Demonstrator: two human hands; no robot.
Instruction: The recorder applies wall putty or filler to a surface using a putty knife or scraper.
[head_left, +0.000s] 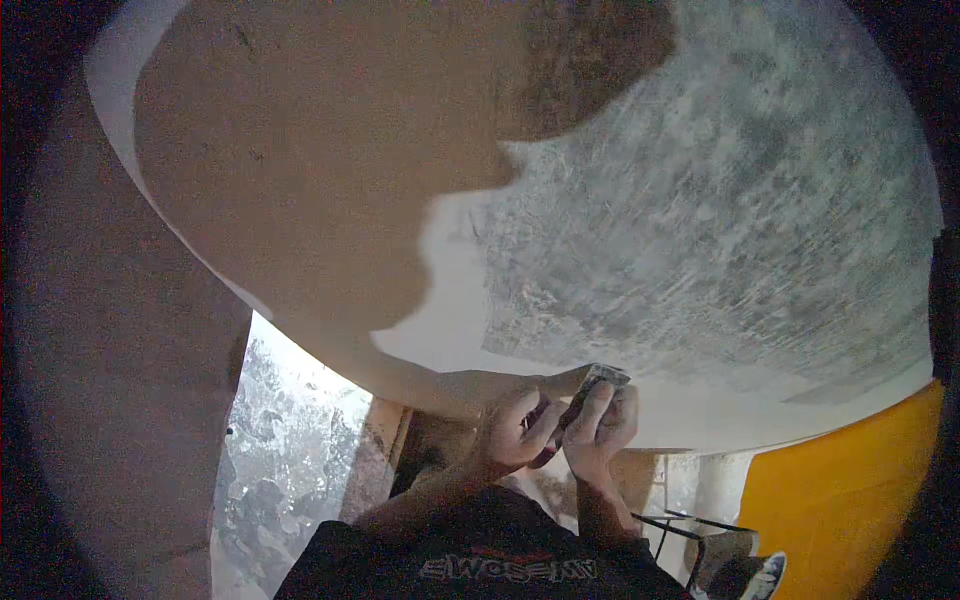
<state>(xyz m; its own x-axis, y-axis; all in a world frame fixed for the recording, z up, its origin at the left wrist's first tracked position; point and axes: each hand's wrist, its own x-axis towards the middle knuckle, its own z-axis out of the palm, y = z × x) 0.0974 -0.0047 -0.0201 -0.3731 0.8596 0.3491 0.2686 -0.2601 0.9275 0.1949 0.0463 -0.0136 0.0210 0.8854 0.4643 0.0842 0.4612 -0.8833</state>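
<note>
Near the lower middle, both my hands are raised close together, just under the large patchy white and grey surface [700,220]. My right hand [605,425] has its fingers wrapped round a dark, flat-ended tool [606,374] caked with pale grey material. The tool's end points up toward the surface; whether it touches cannot be made out. My left hand [518,428] is curled beside it, fingers closed round the tool's lower part, where a bit of dark red shows between the hands. The palms hide most of the tool, so its exact kind is unclear.
A broad brown shadow [300,170] lies over the surface's left side. At lower left is a bright, blotchy panel [290,440]. An orange-yellow wall or sheet [840,490] stands at right, near a dark metal frame [690,525] with a stained container [725,555].
</note>
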